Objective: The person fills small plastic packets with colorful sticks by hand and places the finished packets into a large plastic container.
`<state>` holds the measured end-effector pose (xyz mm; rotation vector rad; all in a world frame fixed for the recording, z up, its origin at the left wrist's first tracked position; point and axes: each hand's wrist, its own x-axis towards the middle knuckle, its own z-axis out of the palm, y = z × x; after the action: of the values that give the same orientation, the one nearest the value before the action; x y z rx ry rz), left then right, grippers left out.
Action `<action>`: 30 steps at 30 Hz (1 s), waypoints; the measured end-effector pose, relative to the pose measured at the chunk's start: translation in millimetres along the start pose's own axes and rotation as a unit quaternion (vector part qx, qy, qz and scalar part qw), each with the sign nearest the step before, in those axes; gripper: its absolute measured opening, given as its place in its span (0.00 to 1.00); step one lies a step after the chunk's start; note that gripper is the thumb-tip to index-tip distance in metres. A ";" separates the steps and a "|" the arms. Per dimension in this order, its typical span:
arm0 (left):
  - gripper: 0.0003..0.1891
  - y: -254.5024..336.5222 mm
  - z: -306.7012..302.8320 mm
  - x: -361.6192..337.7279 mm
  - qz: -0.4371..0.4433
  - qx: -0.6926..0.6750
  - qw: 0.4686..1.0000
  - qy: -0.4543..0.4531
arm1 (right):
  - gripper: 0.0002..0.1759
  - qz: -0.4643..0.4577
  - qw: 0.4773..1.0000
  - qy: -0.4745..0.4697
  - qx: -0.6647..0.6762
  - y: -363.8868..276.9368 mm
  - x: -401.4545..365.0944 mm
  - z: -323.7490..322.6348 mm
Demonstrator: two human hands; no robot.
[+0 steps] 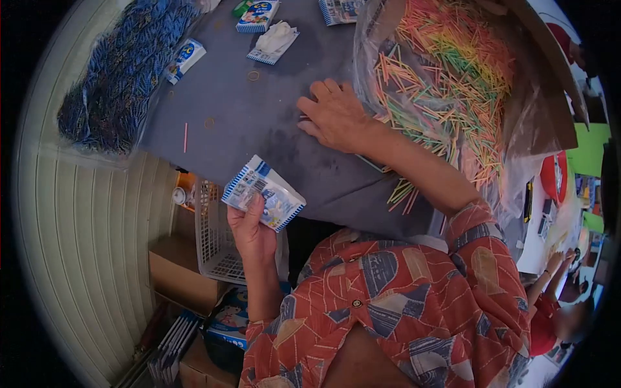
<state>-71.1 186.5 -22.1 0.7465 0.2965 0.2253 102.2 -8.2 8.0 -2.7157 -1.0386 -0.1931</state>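
Packet [270, 193] up in your left hand [251, 231], off the table's [233, 103] near edge, with the basket [206, 226] below! You're gripping it by its lower side, thumb laid over the printed face, and what the other fingers do behind is hidden. And look at the angle: its long axis slants, one striped end up and to the left, the other down and to the right.

Now the relation that counts: from your right hand [335, 119], the packet lies to the left and nearer your body, with bare table between, the two well apart. Your left hand is plainly the nearer one; it has the thing. Your right is closer to the sticks [453, 84], that bright heap in the clear bag [363, 71] on your right, with a few loose ones near your forearm.

On to the poses! Your left forearm rises steeply from the sleeve, fingers pointing away from you. Your right forearm comes across from the right, back of the hand uppermost, fingers bent and spread toward the left, low over the table. Anything under that palm? It's covered, so I can't tell whether you're holding something there.
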 end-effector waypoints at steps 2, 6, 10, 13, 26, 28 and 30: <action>0.17 1.8 3.2 0.8 -0.008 0.016 1.000 -0.003 | 0.14 -0.041 0.999 0.010 -0.003 6.4 -26.8 -7.2; 0.17 4.4 14.2 9.9 -0.028 0.065 0.997 -0.041 | 0.10 -0.055 0.998 -0.004 -0.011 17.2 -80.2 -28.8; 0.18 7.6 55.4 24.7 -0.069 0.111 0.986 -0.105 | 0.07 -0.071 0.997 -0.018 -0.022 42.5 -121.8 -53.3; 0.17 -1.4 90.4 49.8 -0.111 0.253 0.935 -0.224 | 0.05 -0.062 0.996 -0.005 -0.071 70.9 -145.3 -70.5; 0.26 -62.2 163.8 98.1 0.242 0.729 0.544 -0.338 | 0.14 -0.135 0.990 -0.030 0.015 49.7 -186.3 -76.2; 0.23 -55.6 162.1 86.2 0.310 0.727 0.526 -0.312 | 0.14 -0.127 0.991 -0.050 -0.008 68.5 -186.3 -82.8; 0.21 -56.5 159.1 72.9 0.313 0.739 0.506 -0.316 | 0.14 -0.023 0.995 -0.043 -0.084 83.8 -184.4 -94.8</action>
<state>57.0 67.9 36.0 2.6165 -0.6937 0.3364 17.9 -211.4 48.4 -2.8749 -1.1600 -0.1813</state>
